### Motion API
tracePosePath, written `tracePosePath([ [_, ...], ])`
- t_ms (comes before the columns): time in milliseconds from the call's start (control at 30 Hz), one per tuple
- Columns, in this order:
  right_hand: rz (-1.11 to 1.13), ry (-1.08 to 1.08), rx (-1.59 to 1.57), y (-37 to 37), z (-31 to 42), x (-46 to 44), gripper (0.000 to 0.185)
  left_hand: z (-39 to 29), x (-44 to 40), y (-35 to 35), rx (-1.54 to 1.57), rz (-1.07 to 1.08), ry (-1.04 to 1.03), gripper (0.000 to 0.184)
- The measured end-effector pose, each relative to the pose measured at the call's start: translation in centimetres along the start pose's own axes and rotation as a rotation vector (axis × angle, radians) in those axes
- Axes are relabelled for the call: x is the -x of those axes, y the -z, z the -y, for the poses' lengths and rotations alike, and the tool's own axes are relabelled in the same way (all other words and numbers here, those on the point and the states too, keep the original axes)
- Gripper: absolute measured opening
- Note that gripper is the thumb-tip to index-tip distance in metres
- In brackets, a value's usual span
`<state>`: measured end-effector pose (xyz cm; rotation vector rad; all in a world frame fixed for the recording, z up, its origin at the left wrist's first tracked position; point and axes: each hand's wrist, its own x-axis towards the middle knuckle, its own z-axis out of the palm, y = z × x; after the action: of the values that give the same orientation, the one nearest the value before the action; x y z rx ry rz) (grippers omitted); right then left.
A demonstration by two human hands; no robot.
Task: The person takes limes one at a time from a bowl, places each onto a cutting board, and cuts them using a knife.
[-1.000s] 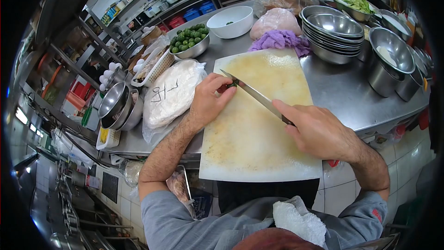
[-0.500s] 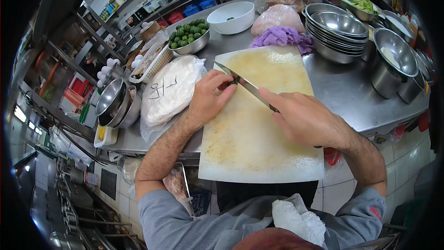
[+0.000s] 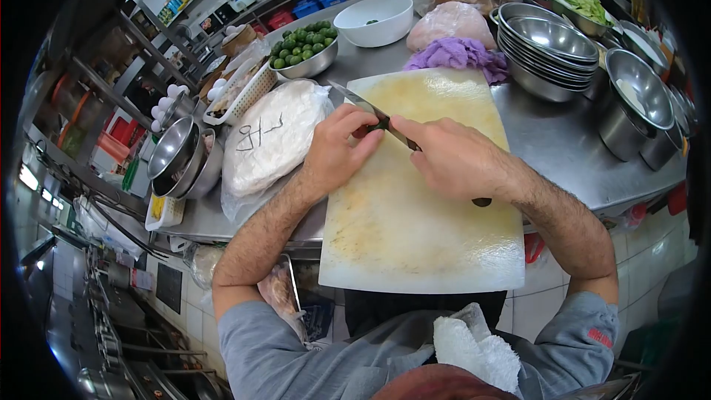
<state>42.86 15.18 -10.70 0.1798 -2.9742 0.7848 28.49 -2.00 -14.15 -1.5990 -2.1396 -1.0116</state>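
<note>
My right hand (image 3: 463, 155) is closed round the dark handle of a knife (image 3: 363, 104). Its blade points to the far left over the white, yellow-stained cutting board (image 3: 415, 237). The fingers of my left hand (image 3: 337, 144) pinch a small green lime (image 3: 381, 124) against the board, mostly covered by fingertips and blade. The blade lies across the lime, but I cannot tell how deep it goes. Beyond my left hand, a metal bowl (image 3: 287, 72) is heaped with small green limes (image 3: 307, 44). A white plastic bowl (image 3: 378, 26) behind the board has a little green fruit in it.
A wrapped white bag (image 3: 259, 137) lies left of the board, beside a white basket (image 3: 248, 96) and metal bowls (image 3: 174, 155). A purple cloth (image 3: 459, 55) touches the board's far edge. Stacked steel bowls (image 3: 544, 67) stand at the right, near metal pots (image 3: 622, 133).
My right hand and the knife have moved forward and to the left, bringing the handle nearer my left hand. The left hand keeps its pinch. The view has shifted slightly.
</note>
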Motion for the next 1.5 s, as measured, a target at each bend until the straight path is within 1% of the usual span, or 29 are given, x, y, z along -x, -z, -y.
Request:
tracePosePath([
  [67, -0.033, 0.026, -0.014, -0.2, -0.2, -0.2, 0.041, 0.0, -0.1, 0.0, -0.007, 0.010, 0.002, 0.017],
  [200, -0.029, 0.018, -0.010, -0.1, -0.1, -0.7, 0.040, 0.0, 0.0, 0.0, -0.002, 0.009, 0.011, 0.017],
  [267, 0.015, -0.031, 0.003, 0.1, 0.4, -0.9, 0.041, 0.1, 0.0, -0.1, -0.005, 0.003, 0.007, 0.017],
  [367, 0.049, -0.043, 0.025, 0.4, 0.8, -1.4, 0.045, 0.1, 0.0, 0.0, -0.009, 0.019, 0.019, 0.017],
  [467, 0.039, -0.029, 0.011, 0.3, 0.5, -1.7, 0.048, 0.3, -0.1, -0.1, 0.001, 0.008, 0.000, 0.017],
  [667, -0.012, -0.012, 0.006, -0.4, 0.0, -2.0, 0.048, 0.3, 0.0, -0.2, 0.011, -0.019, 0.004, 0.017],
  [800, 0.016, -0.045, -0.043, 0.4, 0.4, -1.6, 0.047, 0.5, 0.0, -0.3, 0.030, -0.040, 0.001, 0.017],
  [867, -0.080, -0.009, -0.131, 1.0, 0.1, -1.0, 0.047, 0.6, 0.0, -0.3, 0.052, -0.024, 0.036, 0.018],
  [900, -0.079, 0.002, -0.127, 1.4, -0.3, -0.9, 0.047, 0.8, 0.0, -0.2, 0.045, -0.033, 0.037, 0.018],
  [967, -0.276, 0.030, -0.154, 2.4, -1.2, -0.5, 0.049, 1.2, -0.4, 0.0, 0.042, 0.005, 0.046, 0.019],
  [1000, -0.279, 0.038, -0.150, 2.9, -1.5, -0.3, 0.049, 1.5, -1.1, 0.2, 0.037, -0.001, 0.043, 0.019],
  [1067, -0.412, 0.020, -0.200, 3.7, -2.3, -0.1, 0.039, 2.6, -3.3, 0.6, -0.056, -0.024, 0.020, 0.021],
  [1100, -0.496, 0.040, -0.179, 3.5, -3.1, -0.3, 0.046, 3.3, -4.9, 0.9, -0.100, -0.040, 0.014, 0.024],
  [1200, -0.551, 0.012, -0.177, 3.9, -3.4, -0.2, 0.050, 6.0, -10.3, 1.3, -0.200, -0.102, 0.027, 0.029],
  [1267, -0.569, 0.031, -0.145, 3.7, -3.6, -0.4, 0.050, 8.2, -13.6, 1.0, -0.229, -0.124, 0.029, 0.031],
  [1333, -0.595, 0.046, -0.101, 3.4, -4.0, -0.5, 0.051, 10.4, -16.3, 0.1, -0.273, -0.192, 0.058, 0.032],
  [1367, -0.585, 0.047, -0.093, 3.3, -4.1, -0.6, 0.051, 11.4, -17.4, -0.4, -0.269, -0.198, 0.052, 0.032],
  [1433, -0.548, 0.019, -0.098, 3.5, -3.7, -0.4, 0.050, 12.5, -19.0, -1.1, -0.268, -0.201, 0.157, 0.032],
  [1500, -0.547, 0.024, -0.085, 3.5, -3.6, -0.4, 0.050, 13.6, -19.7, -1.0, -0.299, -0.181, 0.167, 0.034],
])
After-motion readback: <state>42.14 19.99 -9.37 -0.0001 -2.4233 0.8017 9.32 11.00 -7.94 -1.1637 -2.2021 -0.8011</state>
